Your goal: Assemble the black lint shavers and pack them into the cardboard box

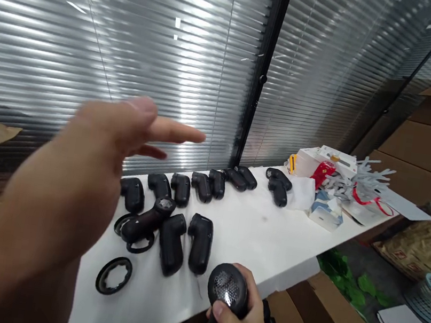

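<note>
At the white table (pixel 245 233), grips a black device (pixel 227 286) in the right hand (pixel 246 322); holds the left hand (pixel 108 137) aloft, loosely spread.

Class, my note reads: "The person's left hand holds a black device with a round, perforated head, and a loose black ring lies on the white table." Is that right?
Not quite: the head view shows the right hand, not the left hand, holding the black device with the round, perforated head. A loose black ring does lie on the white table.
</note>
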{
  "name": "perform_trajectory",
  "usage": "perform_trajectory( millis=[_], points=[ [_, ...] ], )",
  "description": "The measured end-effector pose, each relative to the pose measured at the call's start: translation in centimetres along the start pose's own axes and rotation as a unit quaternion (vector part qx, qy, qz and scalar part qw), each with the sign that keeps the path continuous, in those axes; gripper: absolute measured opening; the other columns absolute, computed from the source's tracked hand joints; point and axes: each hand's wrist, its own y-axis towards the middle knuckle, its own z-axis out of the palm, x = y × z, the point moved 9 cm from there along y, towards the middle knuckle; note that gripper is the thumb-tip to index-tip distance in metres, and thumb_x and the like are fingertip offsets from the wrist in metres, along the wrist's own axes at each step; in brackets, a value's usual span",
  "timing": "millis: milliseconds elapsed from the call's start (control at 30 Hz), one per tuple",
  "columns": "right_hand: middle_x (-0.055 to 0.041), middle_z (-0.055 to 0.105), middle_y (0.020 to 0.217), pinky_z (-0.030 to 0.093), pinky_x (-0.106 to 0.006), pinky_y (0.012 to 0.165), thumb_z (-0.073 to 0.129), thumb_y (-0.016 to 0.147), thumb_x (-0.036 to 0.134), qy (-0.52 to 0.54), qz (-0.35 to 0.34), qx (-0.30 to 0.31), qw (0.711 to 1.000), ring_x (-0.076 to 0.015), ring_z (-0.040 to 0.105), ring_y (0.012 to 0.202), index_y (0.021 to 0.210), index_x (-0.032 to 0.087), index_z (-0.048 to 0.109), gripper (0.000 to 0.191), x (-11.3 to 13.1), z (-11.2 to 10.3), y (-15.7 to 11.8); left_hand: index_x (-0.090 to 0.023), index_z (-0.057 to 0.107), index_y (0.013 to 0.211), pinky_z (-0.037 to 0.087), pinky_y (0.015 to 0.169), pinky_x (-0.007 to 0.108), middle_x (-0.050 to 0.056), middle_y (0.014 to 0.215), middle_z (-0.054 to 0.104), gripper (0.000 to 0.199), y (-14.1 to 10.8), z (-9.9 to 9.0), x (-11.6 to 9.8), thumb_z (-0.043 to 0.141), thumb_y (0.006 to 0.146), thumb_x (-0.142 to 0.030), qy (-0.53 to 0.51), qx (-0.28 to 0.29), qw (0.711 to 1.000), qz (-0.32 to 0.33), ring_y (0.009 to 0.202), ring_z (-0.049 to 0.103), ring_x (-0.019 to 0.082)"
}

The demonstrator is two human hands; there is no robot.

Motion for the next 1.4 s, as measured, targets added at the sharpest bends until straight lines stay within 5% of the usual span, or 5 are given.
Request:
perform_trajectory(
  millis=[233, 500, 700, 1067, 1400],
  points=[
    [-0.0051, 0.072, 0.084, 0.053, -0.031, 0.068, 0.072, 0.049, 0.022, -0.039, -0.03, -0.005, 0.999, -0.0252, 0.066, 0.076, 0.105, 0.019, 0.06, 0.058, 2.8, 0.6, -1.7, -0.013, 0.075, 0.091, 0.053, 0.085, 0.043, 0.013, 0.09, 0.074, 0.035, -3.1, 11.5, -4.1, 0.04, 0.09, -0.02, 0.064, 0.234, 0.968, 0.062, 0.093, 0.068, 0.032],
    [-0.0071, 0.07, 0.061, 0.047, -0.029, 0.049, 0.066, 0.068, 0.065, 0.209, 0.19, 0.179, 0.942, -0.02, 0.063, 0.05, 0.101, 0.016, 0.06, 0.06, 2.7, 2.1, -3.6, -0.017, 0.07, 0.111, 0.047, 0.095, 0.034, 0.006, 0.117, 0.069, 0.05, -1.9, 7.9, -6.0, 0.022, 0.095, -0.022, -0.228, 0.265, 0.937, 0.016, 0.109, 0.061, 0.022],
    [-0.0085, 0.066, 0.058, 0.041, -0.023, 0.04, 0.03, 0.073, 0.09, 0.307, 0.378, 0.198, 0.85, -0.0179, 0.062, 0.044, 0.085, 0.01, 0.07, 0.09, 1.3, 2.9, -4.5, -0.019, 0.072, 0.106, 0.049, 0.086, 0.032, 0.006, 0.103, 0.07, 0.047, -3.7, 11.4, -2.2, 0.038, 0.099, -0.05, -0.304, 0.292, 0.902, -0.091, 0.096, 0.063, 0.023],
    [-0.01, 0.069, 0.064, 0.046, -0.025, 0.049, 0.035, 0.076, 0.085, 0.291, 0.406, 0.116, 0.859, -0.0195, 0.068, 0.051, 0.084, 0.01, 0.074, 0.085, 1.8, 3.4, -3.4, -0.018, 0.072, 0.109, 0.025, 0.034, 0.018, 0.005, 0.09, 0.068, 0.054, -3.5, 14.5, 1.2, 0.039, 0.098, -0.059, -0.333, 0.33, 0.872, -0.138, 0.046, 0.045, 0.008],
    [-0.0114, 0.07, 0.065, 0.05, -0.029, 0.047, 0.026, 0.079, 0.087, 0.192, 0.364, 0.139, 0.901, -0.02, 0.066, 0.051, 0.084, 0.013, 0.076, 0.089, 1.8, 3.5, -2.2, -0.013, 0.074, 0.092, 0.052, 0.078, 0.027, 0.009, 0.093, 0.07, 0.045, -2.1, 12.8, -0.4, 0.046, 0.099, -0.047, -0.28, 0.367, 0.884, 0.08, 0.086, 0.065, 0.02]
  ],
)
